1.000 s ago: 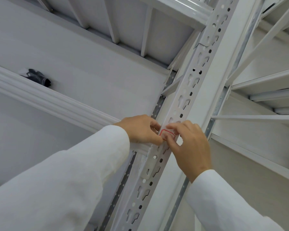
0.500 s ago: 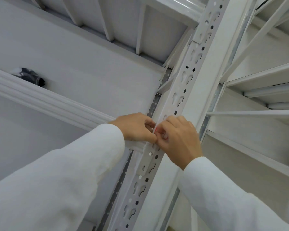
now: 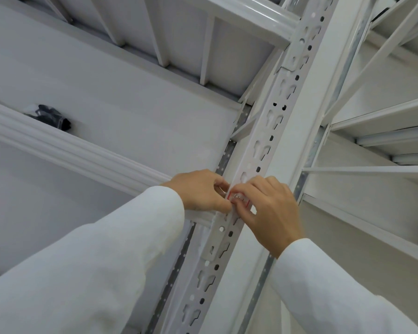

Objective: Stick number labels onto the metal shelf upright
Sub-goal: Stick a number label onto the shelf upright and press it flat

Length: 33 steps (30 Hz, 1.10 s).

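Head view, looking steeply up along a white metal shelf upright (image 3: 263, 150) that runs diagonally from lower left to upper right, its face punched with keyhole slots and small round holes. Both hands meet on this face at mid-frame. Left hand (image 3: 200, 190) comes in from the left, white sleeve (image 3: 94, 256) covering the forearm; its fingers are curled, thumb and forefinger tip closed against the left edge of a small label (image 3: 238, 197). Right hand (image 3: 270, 213) comes in from the lower right, also in a white sleeve; its fingers are bent over the upright, thumb and forefinger pinched on the same label from the right side. Label is white with a thin red border, lying flat against the perforated face between the two sets of fingertips; a dark mark sits inside the border but is too small and too covered to read. Whether the label is fully stuck down cannot be told. A ribbed white horizontal beam (image 3: 65, 145) joins the upright just behind the left hand. On the shelf level above that beam, well to the left, lies a small dark bundle in clear wrapping (image 3: 50, 116). Underside ribs of a higher shelf deck (image 3: 159, 30) fill the top of the frame. More white beams and braces (image 3: 381, 116) extend to the right.
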Motion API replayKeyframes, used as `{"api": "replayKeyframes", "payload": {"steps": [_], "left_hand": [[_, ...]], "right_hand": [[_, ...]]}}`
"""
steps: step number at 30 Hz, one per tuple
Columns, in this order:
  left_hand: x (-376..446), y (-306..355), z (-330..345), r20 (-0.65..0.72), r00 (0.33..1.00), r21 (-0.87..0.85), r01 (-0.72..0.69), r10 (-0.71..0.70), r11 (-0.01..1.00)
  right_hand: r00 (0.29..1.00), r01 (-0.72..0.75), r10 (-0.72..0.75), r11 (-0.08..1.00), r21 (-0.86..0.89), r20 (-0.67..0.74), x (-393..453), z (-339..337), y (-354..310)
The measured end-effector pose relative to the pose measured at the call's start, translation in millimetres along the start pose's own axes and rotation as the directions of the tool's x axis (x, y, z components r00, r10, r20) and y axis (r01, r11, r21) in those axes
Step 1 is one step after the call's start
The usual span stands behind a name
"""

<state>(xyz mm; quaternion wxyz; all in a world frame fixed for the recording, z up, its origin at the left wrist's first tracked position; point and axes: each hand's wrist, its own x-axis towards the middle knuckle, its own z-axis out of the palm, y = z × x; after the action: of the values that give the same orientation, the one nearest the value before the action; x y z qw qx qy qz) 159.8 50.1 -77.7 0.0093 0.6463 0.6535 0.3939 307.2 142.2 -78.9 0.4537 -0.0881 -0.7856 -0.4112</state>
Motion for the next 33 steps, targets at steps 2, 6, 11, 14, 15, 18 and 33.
{"api": "replayKeyframes", "payload": {"steps": [2, 6, 11, 14, 15, 18, 33], "left_hand": [[0, -1, 0, -0.007, 1.000, -0.001, 0.000, 0.000, 1.000], [1, 0, 1, -0.010, 1.000, 0.009, 0.007, -0.007, 1.000], [0, 0, 0, -0.006, 1.000, 0.031, 0.006, -0.006, 1.000], [0, -1, 0, -0.004, 1.000, 0.037, 0.002, -0.002, 0.999], [1, -1, 0, -0.002, 1.000, 0.033, 0.004, -0.004, 0.999], [2, -1, 0, -0.005, 1.000, 0.036, 0.003, -0.003, 0.999], [2, -1, 2, -0.013, 1.000, 0.041, -0.002, 0.003, 0.999]], "right_hand": [[1.000, 0.008, -0.008, 1.000, -0.001, -0.010, 2, 1, 0], [0.999, 0.037, -0.038, 0.999, 0.009, 0.016, 12, 1, 1], [0.985, 0.109, -0.113, 0.993, 0.036, 0.128, 20, -3, 6], [0.991, 0.000, -0.016, 0.993, 0.122, 0.131, 19, -9, 11], [0.992, -0.025, 0.009, 0.991, 0.134, 0.124, 19, -9, 11], [0.994, -0.016, 0.002, 0.992, 0.126, 0.107, 17, -6, 12], [0.962, 0.251, -0.194, 0.905, -0.344, 0.190, 25, -2, 6]]}}
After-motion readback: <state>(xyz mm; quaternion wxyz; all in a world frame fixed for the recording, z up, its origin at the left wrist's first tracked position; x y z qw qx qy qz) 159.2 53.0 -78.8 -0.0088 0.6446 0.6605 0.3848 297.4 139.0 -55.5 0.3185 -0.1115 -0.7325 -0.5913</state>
